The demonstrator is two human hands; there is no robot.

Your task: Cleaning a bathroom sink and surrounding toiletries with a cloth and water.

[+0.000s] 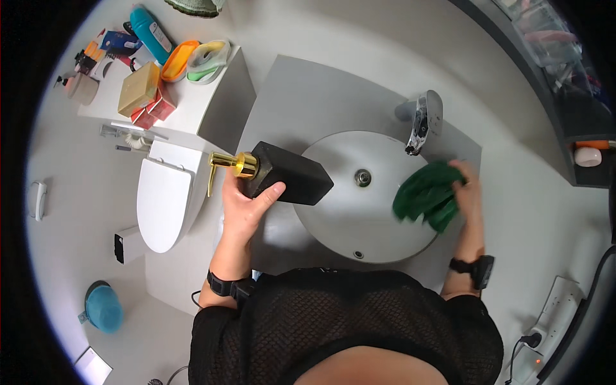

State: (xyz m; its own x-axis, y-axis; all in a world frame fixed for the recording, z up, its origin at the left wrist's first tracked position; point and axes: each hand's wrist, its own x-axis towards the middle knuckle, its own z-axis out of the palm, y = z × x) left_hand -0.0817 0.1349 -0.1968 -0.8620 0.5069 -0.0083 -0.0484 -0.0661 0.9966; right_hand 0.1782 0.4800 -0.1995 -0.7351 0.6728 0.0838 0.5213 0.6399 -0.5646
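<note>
My left hand (247, 208) grips a black square soap dispenser (292, 174) near its top, thumb along the near side. The bottle lies tilted in the air, its gold pump (239, 165) pointing left and its base reaching over the sink's left rim. On the right, my right hand (469, 192) holds a crumpled dark green cloth (427, 194) above the right side of the white basin (333, 221). The cloth's lower edge is slightly blurred. A chrome faucet (423, 122) stands behind the basin, just beyond the cloth.
The basin sits in a grey counter (308, 90). Left of it are a toilet (163, 199) and a white cabinet (224, 83) crowded with bottles, boxes and a teal bottle (151, 35). A shelf edge (545, 96) overhangs at right; a power strip (558, 308) lies at lower right.
</note>
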